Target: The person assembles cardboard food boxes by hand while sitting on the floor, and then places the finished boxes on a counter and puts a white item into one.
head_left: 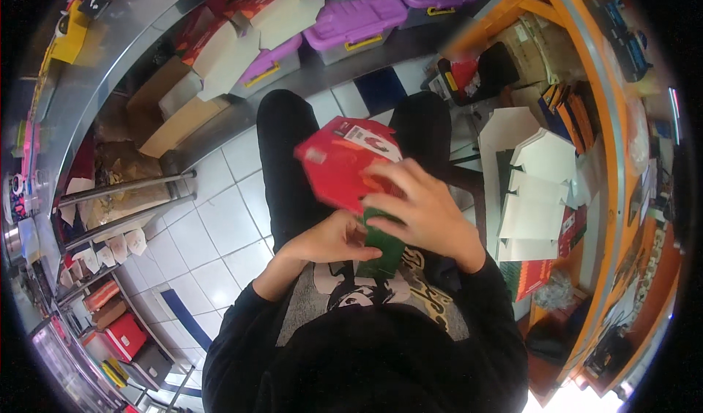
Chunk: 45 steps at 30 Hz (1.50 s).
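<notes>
A red and green printed carton [335, 165] is held above my lap, tilted, with a white label panel near its far edge. Its red face is spread flat and away from me. The green part [382, 250] comes nearer to my shirt. On the near left side, my left hand [331, 239] pinches the green part, its thumb lying along it. Over the right side bends my right hand [423, 206], fingers curled onto the carton where red meets green. Some fingertips are hidden behind the card.
Flat white card blanks [538, 186] are stacked at the right, beside an orange frame [614, 171]. More blanks [231, 58] lie on the far left shelf, near purple-lidded bins [356, 16]. A metal rack [124, 190] stands left. White tiles [220, 230] cover the floor.
</notes>
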### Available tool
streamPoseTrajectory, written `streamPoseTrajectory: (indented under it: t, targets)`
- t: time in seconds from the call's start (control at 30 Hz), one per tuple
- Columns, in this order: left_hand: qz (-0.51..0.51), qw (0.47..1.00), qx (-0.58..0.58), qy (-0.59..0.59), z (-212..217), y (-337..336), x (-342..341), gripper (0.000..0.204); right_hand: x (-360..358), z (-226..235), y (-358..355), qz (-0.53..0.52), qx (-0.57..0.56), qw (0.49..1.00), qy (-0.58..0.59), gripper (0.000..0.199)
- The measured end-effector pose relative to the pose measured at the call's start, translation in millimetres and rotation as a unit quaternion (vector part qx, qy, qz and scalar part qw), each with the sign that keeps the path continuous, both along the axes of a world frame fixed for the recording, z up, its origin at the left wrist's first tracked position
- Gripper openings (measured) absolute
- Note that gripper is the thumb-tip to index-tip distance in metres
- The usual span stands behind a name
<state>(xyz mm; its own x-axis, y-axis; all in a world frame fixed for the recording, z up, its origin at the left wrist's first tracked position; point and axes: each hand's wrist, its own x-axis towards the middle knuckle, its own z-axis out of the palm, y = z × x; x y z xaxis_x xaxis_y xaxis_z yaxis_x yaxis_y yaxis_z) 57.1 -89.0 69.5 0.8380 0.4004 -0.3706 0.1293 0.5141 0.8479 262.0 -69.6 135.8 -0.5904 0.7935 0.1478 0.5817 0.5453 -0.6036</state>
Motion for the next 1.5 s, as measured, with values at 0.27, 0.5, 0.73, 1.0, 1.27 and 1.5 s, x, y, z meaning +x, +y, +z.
streamPoseTrajectory:
  t: [0.27,0.5,0.73,1.0,1.27,1.5]
  targets:
    - [-0.018,0.984,0.175,0.000,-7.9,-27.9,-2.1,0.035,8.2,-0.8,-17.2,0.170,-0.060,0.983,-0.019,0.015]
    - [0.340,0.935,0.062,-0.085,16.8,-8.4,3.1,0.041,7.7,-0.1,-3.2,0.041,0.007,0.994,0.098,0.054]
    - [0.400,0.907,0.117,-0.051,27.7,11.1,12.1,0.032,-17.0,-42.0,-5.1,-0.060,0.242,0.963,0.104,0.050]
    - [0.244,0.944,0.184,-0.126,21.2,37.4,-31.5,0.081,34.2,-57.6,36.3,-0.271,0.008,0.768,0.580,0.036]
    - [0.123,0.767,0.608,0.164,-0.6,14.9,3.2,0.030,12.3,-85.8,69.5,-0.362,-0.019,0.815,0.452,0.043]
    - [0.136,0.854,0.487,0.121,27.2,22.6,14.1,0.021,19.3,-30.0,48.3,0.018,-0.090,0.979,0.183,0.042]
